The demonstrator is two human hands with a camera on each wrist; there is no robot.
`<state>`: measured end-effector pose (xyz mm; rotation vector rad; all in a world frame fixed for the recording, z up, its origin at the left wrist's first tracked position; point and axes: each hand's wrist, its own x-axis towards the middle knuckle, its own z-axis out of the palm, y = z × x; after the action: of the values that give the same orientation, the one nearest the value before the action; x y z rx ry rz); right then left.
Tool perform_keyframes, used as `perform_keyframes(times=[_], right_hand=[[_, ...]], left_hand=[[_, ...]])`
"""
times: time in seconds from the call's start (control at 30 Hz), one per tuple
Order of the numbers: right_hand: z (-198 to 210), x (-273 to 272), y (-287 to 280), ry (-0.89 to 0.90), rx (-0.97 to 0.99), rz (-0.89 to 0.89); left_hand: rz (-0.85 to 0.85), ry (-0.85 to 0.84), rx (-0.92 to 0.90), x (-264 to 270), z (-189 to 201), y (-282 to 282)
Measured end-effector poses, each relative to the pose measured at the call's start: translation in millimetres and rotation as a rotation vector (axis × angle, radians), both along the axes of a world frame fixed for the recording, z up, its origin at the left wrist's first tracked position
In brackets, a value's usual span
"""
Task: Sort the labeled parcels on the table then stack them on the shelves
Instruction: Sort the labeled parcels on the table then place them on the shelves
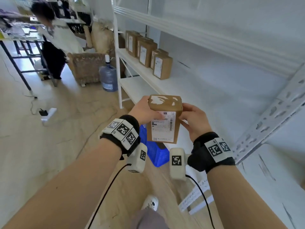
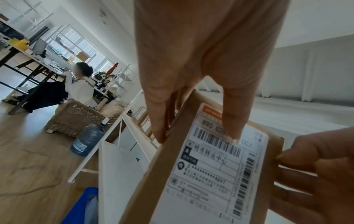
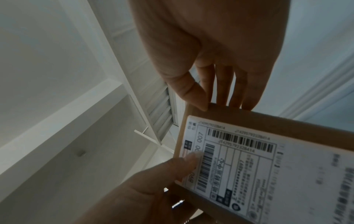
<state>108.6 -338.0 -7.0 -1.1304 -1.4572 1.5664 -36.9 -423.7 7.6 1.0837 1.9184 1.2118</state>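
I hold the parcel (image 1: 165, 119) upright between both hands: left hand (image 1: 145, 111) fingers (image 2: 157, 121) pinching its left side, right hand (image 1: 194, 121) fingers (image 3: 222, 91) pinching its right edge.

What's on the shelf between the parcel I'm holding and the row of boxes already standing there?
Nothing: in the head view, only bare white shelf separates the held parcel from the standing boxes.

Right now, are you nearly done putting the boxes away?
Partly. A row of labeled parcels already stands on the white shelf. One more parcel is in hand: the left hand and right hand grip its sides in front of the shelf. It is not placed yet. How many wait on the table cannot be seen.
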Motion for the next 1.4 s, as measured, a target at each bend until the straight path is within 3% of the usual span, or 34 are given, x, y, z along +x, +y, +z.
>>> perform_keyframes(times=[0.27, 0.43, 0.63, 0.83, 1.13, 1.4], right_hand=[[-14, -100, 87, 0.032, -0.026, -0.101], [1, -149, 161, 0.053, -0.045, -0.201], [11, -187, 225, -0.004, -0.042, -0.298], [9, -211, 278, -0.049, -0.085, -0.418], [2, -249, 345, -0.017, -0.207, -0.688], [-10, -261, 398, -0.091, -0.205, -0.818]], left_hand=[[-0.032, 0.075, -0.010, -96, -5, 92], [-0.134, 0.133, -0.023, -154, 10, 184], [-0.196, 0.161, -0.023, -198, 1, 270], [-0.371, 0.210, -0.034, -227, -10, 350], [-0.681, 0.538, -0.061, -257, -20, 459], [-0.765, 1.207, 0.150, -265, -16, 522]])
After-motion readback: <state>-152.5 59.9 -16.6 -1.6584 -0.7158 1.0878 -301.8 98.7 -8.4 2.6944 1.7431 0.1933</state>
